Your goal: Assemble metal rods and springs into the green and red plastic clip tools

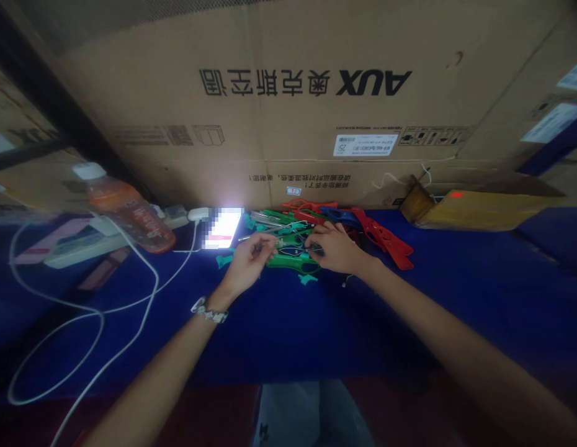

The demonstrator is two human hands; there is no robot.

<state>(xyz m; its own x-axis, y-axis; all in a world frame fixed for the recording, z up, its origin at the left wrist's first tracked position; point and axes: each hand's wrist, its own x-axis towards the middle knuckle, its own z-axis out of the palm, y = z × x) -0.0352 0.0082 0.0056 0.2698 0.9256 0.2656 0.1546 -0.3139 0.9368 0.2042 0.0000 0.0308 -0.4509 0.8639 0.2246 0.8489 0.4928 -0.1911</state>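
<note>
Both my hands meet over a green plastic clip-like piece (293, 263) lying on the blue cloth (316, 323). My left hand (249, 259), a watch on its wrist, is closed in a pinch on the piece's left end. My right hand (334, 247) has its fingers curled onto the piece's right part. Just behind them lies a heap of similar green, red and blue plastic pieces (316, 217); a long red one (386, 239) sticks out to the right. Small teal bits (308, 279) lie by the green piece.
A lit phone (222, 228) lies left of the heap, with a white charger and cable (130, 298) looping across the cloth. An orange drink bottle (130, 214) lies on a power strip (84, 245). A big cardboard box (293, 93) forms the back wall; a brown packet (474, 208) sits right.
</note>
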